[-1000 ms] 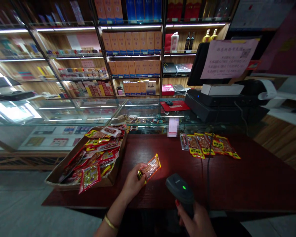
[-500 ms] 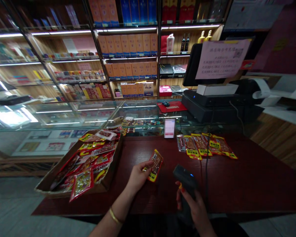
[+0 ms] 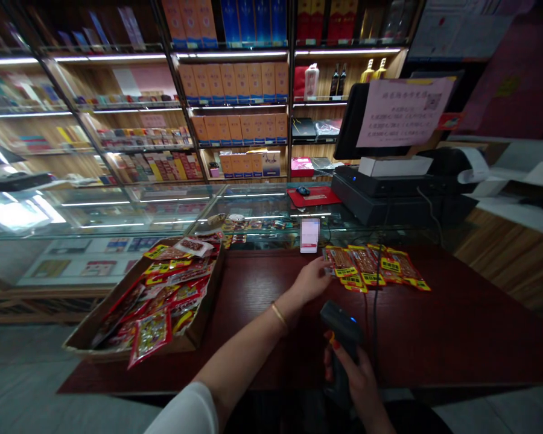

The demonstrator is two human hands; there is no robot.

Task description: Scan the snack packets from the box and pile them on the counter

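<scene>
Several red-and-yellow snack packets (image 3: 366,265) lay overlapping right of centre, with my left hand (image 3: 315,276) at their left end, fingertips at the edge; I couldn't tell whether they pinched one. At lower right of centre, my right hand (image 3: 357,367) was wrapped around a dark handheld barcode scanner (image 3: 339,316). A thin black cable (image 3: 374,325) ran in front of the packets. At left stood an open carton (image 3: 207,304) heaped with loose sachets (image 3: 172,301); near my left hand stood a phone (image 3: 309,235), screen blurred. Chinese characters and a square code covered a pink paper notice (image 3: 398,111) at upper right, too soft for me to read. The counter (image 3: 253,277) was glossy, red-brown and grained.
</scene>
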